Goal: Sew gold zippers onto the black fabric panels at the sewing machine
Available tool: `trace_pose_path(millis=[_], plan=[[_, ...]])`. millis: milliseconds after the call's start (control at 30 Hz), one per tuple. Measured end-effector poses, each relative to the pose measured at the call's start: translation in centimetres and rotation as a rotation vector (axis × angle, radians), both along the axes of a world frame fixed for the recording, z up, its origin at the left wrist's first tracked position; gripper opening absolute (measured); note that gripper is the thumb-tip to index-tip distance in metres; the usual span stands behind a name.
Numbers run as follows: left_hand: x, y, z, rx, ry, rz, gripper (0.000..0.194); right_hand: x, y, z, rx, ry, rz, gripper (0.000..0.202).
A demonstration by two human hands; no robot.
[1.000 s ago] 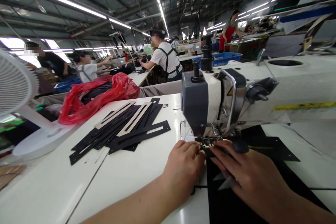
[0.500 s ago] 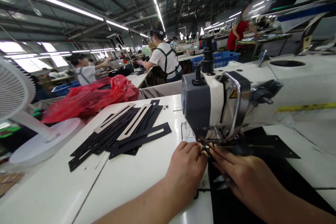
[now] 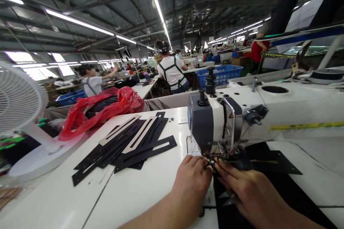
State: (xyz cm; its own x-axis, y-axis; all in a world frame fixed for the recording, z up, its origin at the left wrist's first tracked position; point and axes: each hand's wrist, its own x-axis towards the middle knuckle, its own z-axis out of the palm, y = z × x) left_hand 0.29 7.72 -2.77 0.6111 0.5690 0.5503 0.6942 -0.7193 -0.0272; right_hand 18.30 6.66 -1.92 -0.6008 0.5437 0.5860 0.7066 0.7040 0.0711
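My left hand (image 3: 191, 180) is closed, its thumb and fingertips pinched at a small dark piece just in front of the sewing machine's (image 3: 212, 121) needle area. What exactly lies between them is hidden. My right hand (image 3: 245, 186) presses its fingers together at the same spot, on black material. Two silvery blades, apparently thread snips (image 3: 227, 200), stick out from under its palm. A black strip (image 3: 286, 161) with a thin gold-coloured line runs right from the needle area. Below it, a larger black sheet (image 3: 290, 189) spreads under my right hand and wrist.
Left of the machine, slotted black strips (image 3: 145, 139) and pale slotted frames (image 3: 139, 134) lie piled on the white table (image 3: 145, 193). A white fan (image 3: 24, 114) and red plastic bag (image 3: 129, 100) stand further left. Co-workers and a blue basket (image 3: 220, 75) are behind.
The camera view has shifted, so the table and machine appear slightly lower. Both hands keep their place at the needle area. A co-worker ahead has turned further away.
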Motion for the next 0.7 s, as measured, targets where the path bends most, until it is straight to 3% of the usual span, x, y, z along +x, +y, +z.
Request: trace_pose_path(millis=[233,533,700], plan=[[-0.03,0.08,0.02,-0.046,-0.019,0.005,0.002,-0.01,-0.02,-0.04,-0.07,0.017,0.007,0.045],[-0.23,0.19,-0.41,-0.077,-0.079,-0.007,0.011,0.04,0.23,-0.19,-0.031,-0.005,-0.012,0.044],[-0.25,0.17,-0.22,-0.064,-0.08,-0.002,0.005,0.07,0.22,-0.39,-0.057,0.002,-0.008,0.04]])
